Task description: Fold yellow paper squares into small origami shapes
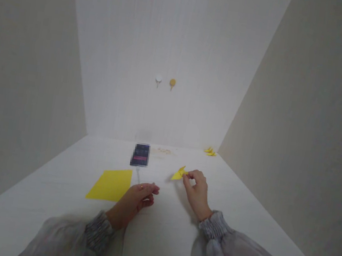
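My right hand [196,191] pinches a small folded yellow paper figure [179,174] between thumb and fingertips, just above the white table [242,206]. My left hand [135,201] rests low near the table's middle, fingers loosely curled with nothing visible in them. It lies just right of a flat stack of yellow paper sheets [111,185]. Both arms wear pale grey sleeves with gathered cuffs.
A phone [140,154] lies further back with a white cable [138,176] running toward me. Two small yellow folded figures [209,151] sit at the back right corner. Two hooks [165,81] hang on the back wall. Walls close in on both sides.
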Available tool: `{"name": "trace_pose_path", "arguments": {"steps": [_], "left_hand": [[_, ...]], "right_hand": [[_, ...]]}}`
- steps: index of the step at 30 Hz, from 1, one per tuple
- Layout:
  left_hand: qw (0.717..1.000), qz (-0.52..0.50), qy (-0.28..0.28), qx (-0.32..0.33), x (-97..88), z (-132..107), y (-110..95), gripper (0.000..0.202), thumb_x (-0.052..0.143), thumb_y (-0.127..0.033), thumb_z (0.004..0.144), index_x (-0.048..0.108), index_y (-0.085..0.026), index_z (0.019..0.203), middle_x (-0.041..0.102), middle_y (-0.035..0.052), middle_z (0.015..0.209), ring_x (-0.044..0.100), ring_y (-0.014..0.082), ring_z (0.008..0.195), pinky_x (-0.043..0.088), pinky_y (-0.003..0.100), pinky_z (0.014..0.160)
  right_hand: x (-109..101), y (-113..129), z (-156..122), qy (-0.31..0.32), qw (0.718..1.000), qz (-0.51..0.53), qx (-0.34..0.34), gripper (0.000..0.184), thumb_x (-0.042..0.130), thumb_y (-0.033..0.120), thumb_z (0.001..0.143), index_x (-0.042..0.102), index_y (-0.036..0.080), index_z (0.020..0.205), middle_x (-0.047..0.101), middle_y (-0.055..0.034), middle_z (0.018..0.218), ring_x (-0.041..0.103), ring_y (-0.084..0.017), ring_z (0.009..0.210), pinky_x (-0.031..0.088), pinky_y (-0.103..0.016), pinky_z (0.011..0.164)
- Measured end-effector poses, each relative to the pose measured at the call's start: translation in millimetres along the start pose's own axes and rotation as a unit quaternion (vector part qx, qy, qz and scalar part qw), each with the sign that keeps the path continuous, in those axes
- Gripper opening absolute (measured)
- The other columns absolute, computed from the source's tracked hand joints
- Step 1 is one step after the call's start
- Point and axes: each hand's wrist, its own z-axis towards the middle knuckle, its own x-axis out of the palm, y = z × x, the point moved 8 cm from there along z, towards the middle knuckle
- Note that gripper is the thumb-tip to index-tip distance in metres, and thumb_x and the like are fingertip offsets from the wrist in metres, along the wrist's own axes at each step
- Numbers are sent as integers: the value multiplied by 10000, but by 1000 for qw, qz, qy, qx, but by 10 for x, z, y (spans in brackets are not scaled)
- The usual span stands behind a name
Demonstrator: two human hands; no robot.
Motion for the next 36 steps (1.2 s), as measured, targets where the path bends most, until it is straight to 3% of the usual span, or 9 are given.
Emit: {"name": "trace_pose_path", "arguments": {"steps": [8, 13, 16, 19, 26, 30, 36], "left_hand": [[999, 37, 5, -25, 6, 18, 69, 250, 584, -373, 661, 612, -126, 691, 546, 27, 747, 462, 76, 602, 404, 199, 577], [998, 53, 15, -39, -29, 85, 138, 229, 601, -356, 646, 611, -129, 666, 553, 14, 686, 453, 73, 550, 392, 203, 554], [997, 60, 14, -48, -65, 139, 203, 245, 597, -373, 645, 608, -129, 665, 562, 13, 658, 451, 72, 529, 379, 199, 539], [995, 73, 16, -69, -86, 180, 277, 268, 601, -394, 632, 599, -127, 651, 556, 8, 613, 446, 70, 499, 371, 203, 525], [988, 135, 23, -66, -89, 177, 244, 267, 577, -396, 650, 597, -132, 684, 579, 21, 666, 469, 83, 526, 372, 206, 537], [987, 137, 22, -81, -103, 183, 286, 295, 580, -424, 632, 580, -130, 649, 543, 8, 563, 459, 85, 497, 371, 204, 516], [980, 178, 6, -84, -158, 196, 310, 291, 566, -424, 644, 591, -134, 660, 556, 15, 587, 468, 87, 508, 370, 196, 515]], "right_hand": [[-527, -1532, 514, -53, 980, -136, 137, 254, 406, 296, 759, 594, 127, 774, 611, -90, 739, 533, -182, 659, 376, -298, 614], [-475, -2257, 669, -28, 957, -194, 214, 234, 443, 282, 765, 623, 134, 779, 627, -93, 753, 557, -198, 707, 396, -301, 627], [-352, -2569, 758, 8, 944, -218, 247, 207, 462, 268, 796, 600, 127, 856, 603, -91, 873, 556, -182, 781, 428, -310, 687], [-233, -2790, 841, 45, 933, -238, 267, 258, 448, 266, 828, 484, 158, 1059, 511, -66, 1069, 532, -166, 880, 453, -361, 736], [-61, -3024, 931, 86, 912, -277, 289, 249, 446, 265, 829, 491, 163, 1052, 509, -66, 1073, 531, -165, 882, 452, -354, 739], [-11, -3078, 984, 89, 905, -296, 294, 251, 448, 265, 828, 489, 158, 1052, 512, -67, 1067, 532, -164, 880, 452, -357, 738], [-5, -3079, 1047, 72, 902, -314, 286, 219, 443, 252, 823, 559, 134, 967, 575, -98, 974, 552, -183, 861, 442, -323, 724]]}}
